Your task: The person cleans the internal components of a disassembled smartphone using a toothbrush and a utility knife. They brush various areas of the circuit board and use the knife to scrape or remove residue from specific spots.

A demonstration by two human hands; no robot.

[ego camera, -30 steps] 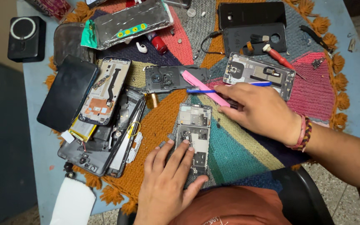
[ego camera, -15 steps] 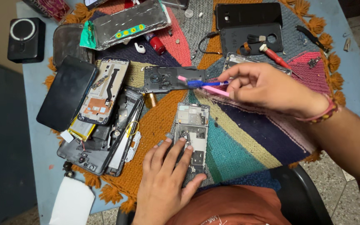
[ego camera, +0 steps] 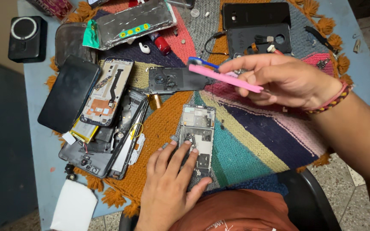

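Pinning an opened phone frame (ego camera: 197, 139) flat on the striped woven mat (ego camera: 253, 141), the left hand (ego camera: 172, 188) lies with its fingers spread over the frame's lower half near the bottom centre of the picture; it presses rather than grasps, the fingers not curled around anything. The right hand (ego camera: 285, 81), in the upper right, pinches a flat pink pry tool (ego camera: 230, 79) together with a blue-tipped tool (ego camera: 202, 63) between thumb and fingers, raised clear of the mat and well apart from the frame. Just above the frame lies a dark back cover with a camera hole (ego camera: 172, 80). At the left, a heap of stripped phones, a black screen panel (ego camera: 67, 98), a frame with an orange flex strip (ego camera: 108, 92) and a yellow battery (ego camera: 82, 131) lie overlapping. Two black rear covers (ego camera: 258, 25) lie at the top right, and a white cloth (ego camera: 74, 207) sits at the lower left corner of the blue table (ego camera: 43, 145).

By my judgement the work stands between tool pickup and prying: the frame is steadied, the tool not yet applied. Bringing the pink tip down to the board would call for a slow, low-angled approach while the left palm keeps the frame from sliding.
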